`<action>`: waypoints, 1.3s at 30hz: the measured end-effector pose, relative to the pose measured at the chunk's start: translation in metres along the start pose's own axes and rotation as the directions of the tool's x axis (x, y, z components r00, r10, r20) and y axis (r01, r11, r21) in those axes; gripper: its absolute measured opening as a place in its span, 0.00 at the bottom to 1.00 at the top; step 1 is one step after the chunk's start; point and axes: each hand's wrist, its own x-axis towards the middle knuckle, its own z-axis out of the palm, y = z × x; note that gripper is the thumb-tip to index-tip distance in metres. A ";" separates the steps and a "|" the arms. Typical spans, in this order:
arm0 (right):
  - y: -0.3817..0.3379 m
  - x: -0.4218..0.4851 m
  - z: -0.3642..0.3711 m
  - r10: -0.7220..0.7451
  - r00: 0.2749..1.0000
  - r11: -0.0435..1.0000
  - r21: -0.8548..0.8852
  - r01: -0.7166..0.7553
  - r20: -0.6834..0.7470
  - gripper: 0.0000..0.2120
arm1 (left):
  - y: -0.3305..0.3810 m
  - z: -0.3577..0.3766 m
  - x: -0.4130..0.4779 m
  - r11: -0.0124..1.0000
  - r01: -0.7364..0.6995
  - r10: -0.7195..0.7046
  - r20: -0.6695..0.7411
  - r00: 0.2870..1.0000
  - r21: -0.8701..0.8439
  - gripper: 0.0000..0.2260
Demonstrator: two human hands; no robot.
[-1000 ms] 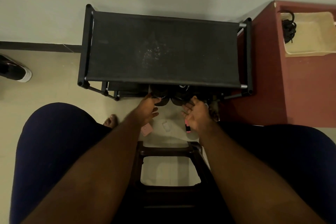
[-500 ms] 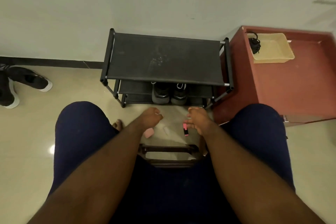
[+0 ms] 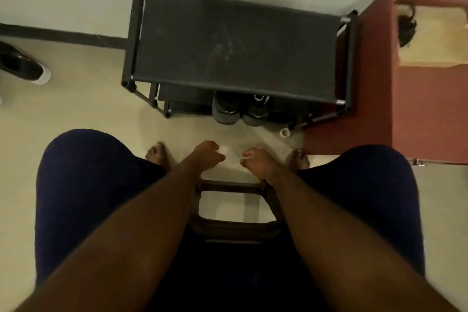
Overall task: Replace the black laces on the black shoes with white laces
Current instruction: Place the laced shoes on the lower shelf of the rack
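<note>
A pair of black shoes point(image 3: 225, 111) stands toe-out on the lower shelf of a black shoe rack point(image 3: 238, 45). My left hand point(image 3: 207, 154) and my right hand point(image 3: 255, 162) hover close together over the floor in front of the rack, a hand's length short of the shoes. Both have their fingers curled. They seem to pinch the two ends of a small pale, see-through packet point(image 3: 231, 157), which is blurred. A bit of pink shows at my right hand's fingertips. No white laces are plainly visible.
A dark stool point(image 3: 235, 225) sits between my knees, and my bare feet point(image 3: 157, 154) flank the hands. A red-brown cabinet point(image 3: 417, 109) at right carries a beige tray point(image 3: 435, 33) with a black tangle point(image 3: 405, 30). Another black shoe point(image 3: 25, 66) lies far left. A small white ring point(image 3: 285, 132) rests beside the rack.
My hands have pulled back from the shoes on the rack to the floor in front of it and have curled around the pale packet. The view has shifted with my head.
</note>
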 end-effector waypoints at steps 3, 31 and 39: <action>0.009 0.027 0.014 0.032 0.996 0.999 -0.004 -0.032 0.088 0.22 | -0.013 0.013 0.020 0.998 0.070 -0.070 0.022 0.997 -0.002 0.23; 0.076 0.229 0.117 0.152 0.952 0.787 -0.615 0.045 0.266 0.35 | -0.117 0.056 0.203 0.865 0.061 -0.077 0.012 0.997 0.498 0.40; 0.064 0.214 0.108 0.025 1.000 0.970 -0.243 -0.021 0.013 0.14 | -0.109 0.052 0.201 0.899 0.195 -0.237 0.060 0.970 0.391 0.17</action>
